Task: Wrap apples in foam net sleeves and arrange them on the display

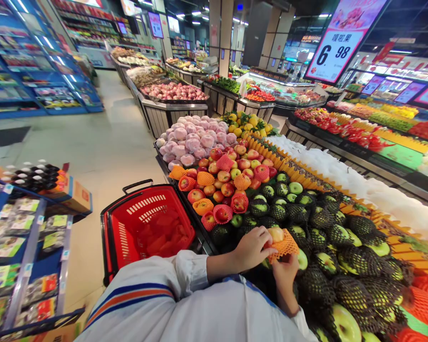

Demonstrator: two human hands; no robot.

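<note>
Close in front of me, an apple (276, 234) sits partly inside an orange foam net (286, 245). My left hand (254, 247) is closed at its left side, with the fingertips on the net's edge and the fruit. From below, my right hand (285, 273) grips the net-covered end; some of its fingers are hidden. Both hands are over green apples (330, 262), many in black foam nets. Beyond my left hand lie red and yellow apples (227, 190), a few in orange or pink nets.
A red shopping basket (119, 237) stands left of the fruit display. Behind the apples are wrapped pinkish fruits (192, 142) and yellow fruits (248, 124). White-wrapped produce (328, 166) runs along the right. At lower left is a rack of packets (21, 237); a price screen (342, 42) hangs above.
</note>
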